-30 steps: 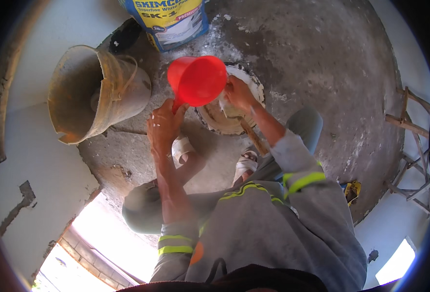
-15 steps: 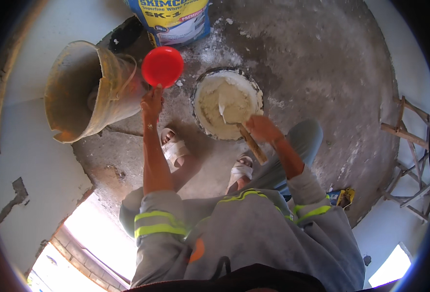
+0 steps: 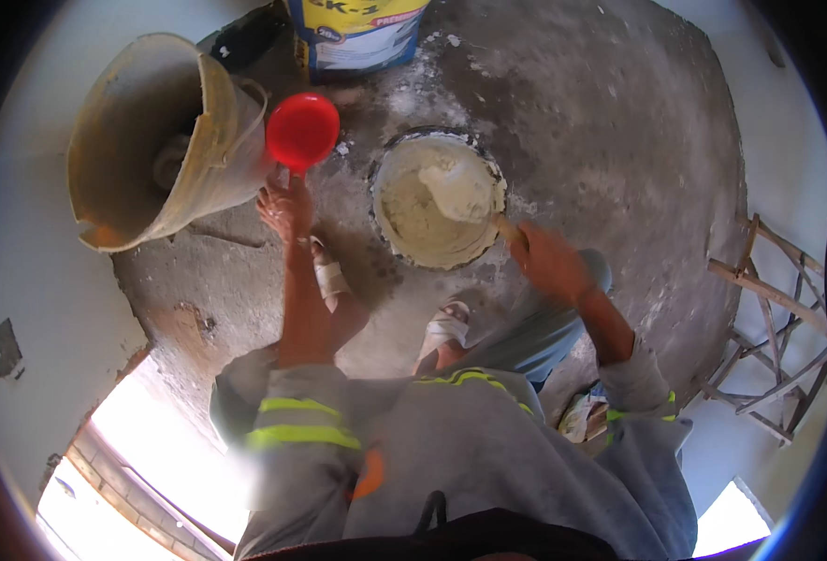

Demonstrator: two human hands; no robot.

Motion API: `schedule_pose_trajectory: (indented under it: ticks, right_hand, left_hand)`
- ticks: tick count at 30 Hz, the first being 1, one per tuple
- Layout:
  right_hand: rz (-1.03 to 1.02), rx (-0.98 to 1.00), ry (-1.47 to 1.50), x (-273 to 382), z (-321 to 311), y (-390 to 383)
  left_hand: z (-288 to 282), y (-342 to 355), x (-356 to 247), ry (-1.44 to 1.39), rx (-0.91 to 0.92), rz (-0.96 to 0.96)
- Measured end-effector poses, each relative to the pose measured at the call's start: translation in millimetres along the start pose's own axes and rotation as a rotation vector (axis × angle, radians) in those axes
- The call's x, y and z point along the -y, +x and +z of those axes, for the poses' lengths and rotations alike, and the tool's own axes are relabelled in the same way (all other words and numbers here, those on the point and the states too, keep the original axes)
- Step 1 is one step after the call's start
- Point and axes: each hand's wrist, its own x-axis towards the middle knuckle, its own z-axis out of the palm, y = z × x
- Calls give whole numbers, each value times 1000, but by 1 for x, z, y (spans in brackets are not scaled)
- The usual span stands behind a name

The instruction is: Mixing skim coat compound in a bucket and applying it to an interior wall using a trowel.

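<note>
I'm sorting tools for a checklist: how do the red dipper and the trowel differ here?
The red dipper has a rounded head; the trowel has a blade.
The dipper's head shows plain red, while the trowel's blade is coated in pale mix.
The left hand holds the dipper beside the bucket; the right hand holds the trowel over the round tub.
Both are gripped by their handles.

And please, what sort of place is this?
Probably a room under construction or renovation: a bare, white-smeared floor, a chipped wall, and pale paste in a round tub.
</note>
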Motion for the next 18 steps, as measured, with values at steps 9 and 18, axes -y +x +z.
schedule_pose_trajectory:
  ticks: [9, 18]
  right_hand:
    - [30, -97, -319, -5, 2, 91]
    - [-182, -91, -1142, 116, 40, 71]
  left_hand:
    - [-26, -38, -58, -905, 886, -195]
    - [-5, -40, -52, -1026, 899, -361]
